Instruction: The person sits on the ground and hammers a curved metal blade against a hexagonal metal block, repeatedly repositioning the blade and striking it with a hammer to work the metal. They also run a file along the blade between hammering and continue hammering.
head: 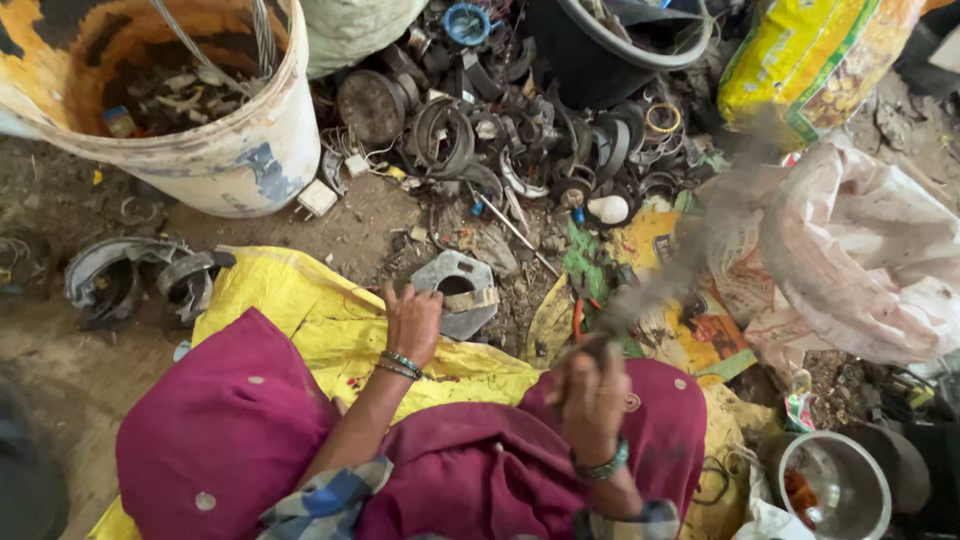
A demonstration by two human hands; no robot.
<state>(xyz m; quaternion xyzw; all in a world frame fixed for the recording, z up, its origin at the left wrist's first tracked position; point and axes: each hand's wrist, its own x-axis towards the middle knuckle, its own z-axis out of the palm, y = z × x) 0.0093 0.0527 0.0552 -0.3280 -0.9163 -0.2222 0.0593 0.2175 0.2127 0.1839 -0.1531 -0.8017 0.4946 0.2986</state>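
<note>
Dirt floor is covered near by a yellow sack under magenta-draped knees. Right hand is closed around a blurred tool handle, swung mid-air; its head is lost in motion blur. Left hand rests fingers pressed on a grey metal housing on the ground just ahead. Housing looks intact, so stripping seems barely begun. Farther off, a scrap-parts pile waits unsorted. White bucket far left is cut off.
</note>
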